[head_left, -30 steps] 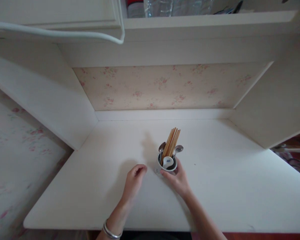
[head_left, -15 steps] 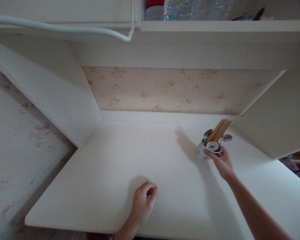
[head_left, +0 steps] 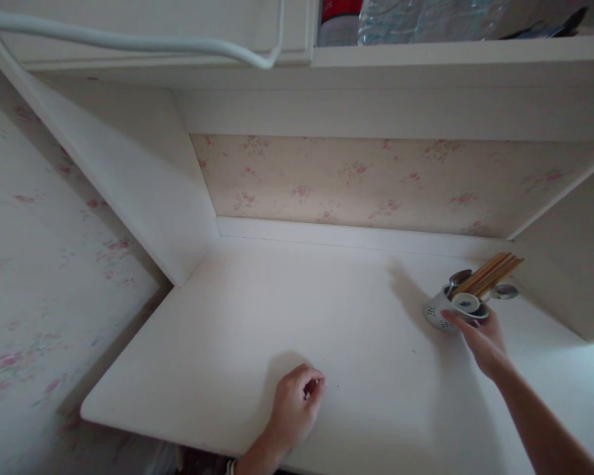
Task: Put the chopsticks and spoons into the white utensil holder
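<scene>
My right hand (head_left: pixel 481 340) grips the rim of a white cutlery holder (head_left: pixel 438 313) with small holes in its side, near the counter's back right. Several wooden chopsticks (head_left: pixel 492 274) lean out of it to the right. A metal spoon (head_left: pixel 459 277) stands beside them, and another spoon (head_left: pixel 503 291) pokes out on the right. In the holder's mouth sits a small white round piece (head_left: pixel 465 303) with a blue mark. My left hand (head_left: pixel 299 399) rests near the front of the counter, fingers curled to the thumb around a hollow, and I see nothing held.
The white counter (head_left: pixel 277 303) has a side panel (head_left: pixel 143 185) on the left and another (head_left: pixel 569 257) on the right. Overhead are a cupboard with a white rail (head_left: pixel 153 43) and a shelf holding plastic bottles (head_left: pixel 426 23). A dark speck (head_left: pixel 413 351) lies on the counter.
My view has turned a little left, so the scene sits farther right. The right hand stays on the holder, and the chopsticks appear to lean more. The left hand stays curled.
</scene>
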